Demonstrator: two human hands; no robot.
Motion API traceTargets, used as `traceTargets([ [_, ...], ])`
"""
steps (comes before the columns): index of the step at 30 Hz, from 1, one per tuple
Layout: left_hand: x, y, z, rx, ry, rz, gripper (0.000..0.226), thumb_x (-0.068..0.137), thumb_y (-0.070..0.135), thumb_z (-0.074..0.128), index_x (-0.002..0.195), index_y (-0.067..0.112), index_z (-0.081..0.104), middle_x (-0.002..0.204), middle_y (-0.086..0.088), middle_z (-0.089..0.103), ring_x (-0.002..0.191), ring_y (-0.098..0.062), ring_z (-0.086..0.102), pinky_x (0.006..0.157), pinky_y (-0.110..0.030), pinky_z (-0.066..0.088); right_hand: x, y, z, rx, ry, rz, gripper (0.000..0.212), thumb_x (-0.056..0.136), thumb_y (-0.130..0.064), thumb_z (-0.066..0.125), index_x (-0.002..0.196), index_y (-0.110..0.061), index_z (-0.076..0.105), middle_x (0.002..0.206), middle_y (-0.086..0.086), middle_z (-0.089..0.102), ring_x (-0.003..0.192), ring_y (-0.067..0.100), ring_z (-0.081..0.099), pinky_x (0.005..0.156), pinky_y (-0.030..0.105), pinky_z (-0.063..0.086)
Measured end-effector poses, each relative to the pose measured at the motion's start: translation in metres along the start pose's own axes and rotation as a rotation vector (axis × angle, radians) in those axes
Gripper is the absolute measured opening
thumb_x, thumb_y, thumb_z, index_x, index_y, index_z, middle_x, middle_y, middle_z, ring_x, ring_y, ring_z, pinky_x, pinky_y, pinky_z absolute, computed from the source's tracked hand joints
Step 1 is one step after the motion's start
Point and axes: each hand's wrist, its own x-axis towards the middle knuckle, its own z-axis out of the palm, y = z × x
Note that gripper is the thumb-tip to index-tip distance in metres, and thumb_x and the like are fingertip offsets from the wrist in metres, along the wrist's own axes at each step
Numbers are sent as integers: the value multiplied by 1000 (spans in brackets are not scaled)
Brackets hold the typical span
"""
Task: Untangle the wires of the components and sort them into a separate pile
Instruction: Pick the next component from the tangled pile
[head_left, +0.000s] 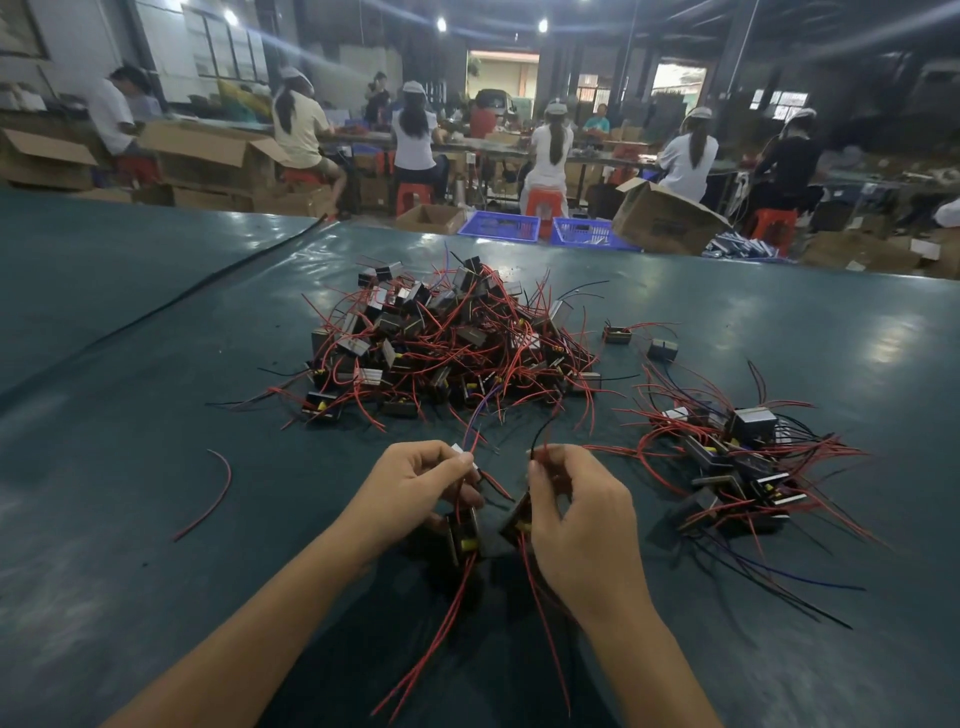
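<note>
Nearest, both hands are raised just above the counter (156, 415), which is covered in a dark green sheet. The left hand (415, 488) curls around a component (464, 538) low in its fingers and pinches thin wires between thumb and forefinger at the top. The right hand (582, 530) holds a second component (517, 519) against its palm side and pinches a black wire at its fingertips. The two components sit just beside each other between the hands, and red leads (441, 610) trail from them toward the near edge. Whether the two sets of wires are knotted together I cannot tell. To the left, well apart, a loose red wire (221, 499) lies curved on the sheet. To the right lies a small pile (737, 467) of components, its red, black and blue wires fanned out. Farther, in the middle of the counter, is the big heap (452, 353), a tangle of dark blocks and red wire, with two single components (617, 334) just off its right side. Beyond the far edge stand blue baskets (501, 226) and a cardboard box (670, 218), then a row of people (550, 150) seated on red stools (544, 200), backs turned, at long benches.
</note>
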Motion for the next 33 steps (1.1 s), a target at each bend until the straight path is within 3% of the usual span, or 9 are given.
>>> traceTargets([
  [3, 0, 1, -1, -56, 6, -23, 22, 98, 25, 56, 89, 10, 70, 79, -9, 75, 71, -9, 70, 50, -17, 49, 1, -4, -1, 144, 74, -35, 13, 94, -12, 59, 91, -25, 59, 82, -12, 61, 79, 6, 60, 67, 10, 45],
  [8, 1, 2, -1, -130, 43, -13, 11, 92, 16, 63, 91, 9, 72, 78, -7, 75, 71, -9, 71, 51, -14, 47, 0, -9, 3, 423, -51, 153, 19, 100, -15, 49, 89, -30, 56, 66, -5, 57, 57, 6, 51, 54, 20, 44],
  [13, 1, 0, -1, -113, 39, -26, 10, 92, 18, 63, 97, 11, 70, 78, -6, 75, 69, -7, 69, 47, -16, 46, -3, -5, 7, 361, -206, 230, 16, 100, -17, 51, 89, -27, 55, 69, -4, 59, 55, 1, 49, 51, 14, 40],
  [17, 2, -2, 0, -113, 19, -34, 13, 95, 16, 60, 105, 13, 66, 72, -6, 73, 63, -9, 67, 46, -16, 44, -5, -1, 9, 276, -281, 267, 15, 99, -19, 52, 89, -30, 55, 76, -6, 65, 71, 0, 59, 62, 10, 45],
  [23, 2, -6, 2, 2, 4, 3, 12, 97, 12, 56, 104, 14, 65, 71, -5, 73, 65, -14, 70, 44, -18, 44, -7, 8, 13, 202, -277, 315, 10, 97, -25, 56, 93, -33, 59, 75, -12, 71, 74, 5, 67, 75, 37, 57],
  [27, 4, -7, 3, 43, 32, 29, 11, 95, 7, 57, 101, 14, 62, 73, -1, 73, 58, -18, 70, 39, -18, 42, -6, 11, 14, 192, -237, 314, 9, 96, -24, 58, 103, -29, 61, 74, -18, 71, 76, 0, 68, 75, 35, 57],
  [30, 3, -5, 6, 7, 46, 54, 22, 92, -3, 55, 103, 15, 60, 74, 2, 73, 50, -13, 66, 37, -15, 42, -7, 12, 15, 162, -274, 298, 12, 97, -26, 56, 108, -31, 57, 72, -16, 71, 83, 6, 67, 78, 37, 55],
  [33, 3, -4, 7, 11, 53, 89, 29, 91, -7, 53, 105, 17, 58, 74, 2, 73, 46, -12, 63, 37, -15, 43, -7, 12, 15, 156, -260, 284, 7, 97, -29, 56, 102, -33, 56, 68, -10, 69, 71, 4, 66, 73, 35, 56],
])
